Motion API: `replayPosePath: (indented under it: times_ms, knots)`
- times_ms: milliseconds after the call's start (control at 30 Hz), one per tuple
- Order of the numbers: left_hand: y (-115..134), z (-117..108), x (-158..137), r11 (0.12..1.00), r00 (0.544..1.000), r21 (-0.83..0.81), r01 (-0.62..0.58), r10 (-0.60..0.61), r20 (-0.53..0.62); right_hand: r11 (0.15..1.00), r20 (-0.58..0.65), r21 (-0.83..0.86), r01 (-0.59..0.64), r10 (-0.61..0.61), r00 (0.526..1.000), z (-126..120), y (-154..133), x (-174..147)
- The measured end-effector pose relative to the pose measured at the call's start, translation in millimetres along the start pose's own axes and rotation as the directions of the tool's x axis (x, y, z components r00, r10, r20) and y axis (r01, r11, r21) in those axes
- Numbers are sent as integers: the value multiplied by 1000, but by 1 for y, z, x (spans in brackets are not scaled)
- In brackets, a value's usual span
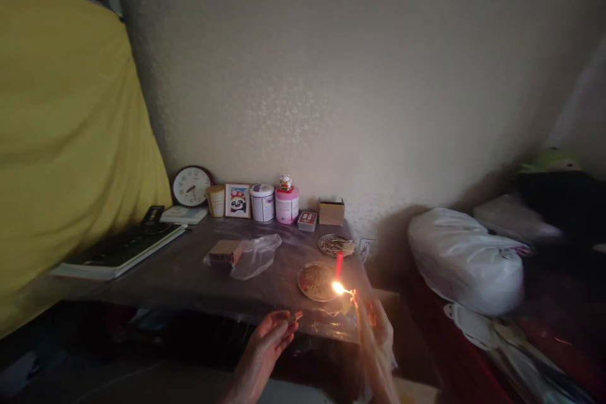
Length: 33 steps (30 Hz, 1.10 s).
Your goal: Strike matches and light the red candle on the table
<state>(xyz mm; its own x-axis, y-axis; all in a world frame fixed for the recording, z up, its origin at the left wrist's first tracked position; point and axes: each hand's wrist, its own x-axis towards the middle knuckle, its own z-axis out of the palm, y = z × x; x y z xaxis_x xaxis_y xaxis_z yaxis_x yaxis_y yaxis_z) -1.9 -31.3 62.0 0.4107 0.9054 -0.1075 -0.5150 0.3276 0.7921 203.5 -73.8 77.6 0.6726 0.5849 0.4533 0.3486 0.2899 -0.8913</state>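
Note:
My right hand (376, 325) pinches a burning match (347, 291), its bright flame pointing left over the table's front right part. Just behind the flame a red candle (339, 264) stands upright; whether its wick is lit I cannot tell. In my left hand (272, 336), lower and to the left, is a small matchbox (294, 317) held between thumb and fingers. A round plate (303, 293) with small pale bits on it lies left of the flame. Farther back is a second plate (326, 249) bearing a heap of thin sticks.
A brown block of small boxes (225, 252) lies beside a clear plastic bag (258, 255). Along the wall stand a clock (192, 186), a panda picture (237, 201), two tubs, a card box (307, 221) and a cardboard box (331, 211). White bags (466, 259) sit at right.

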Motion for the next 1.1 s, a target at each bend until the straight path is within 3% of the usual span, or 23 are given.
replayPosePath:
  times_ms: [167,367,633,1100]
  knots:
    - [-7,-32,9,999,999,45,14,-12,-41,985,45,126,-118,114,992,-1,-12,12]
    - [-10,-56,15,999,999,37,36,-35,-33,977,-2,202,-71,73,997,1,-13,31]
    - [-6,-50,22,997,998,39,60,-60,-3,969,-49,239,-68,82,995,7,-5,48]
    - [-3,-28,46,995,981,-90,37,-19,193,903,-38,405,-143,173,984,17,9,76]
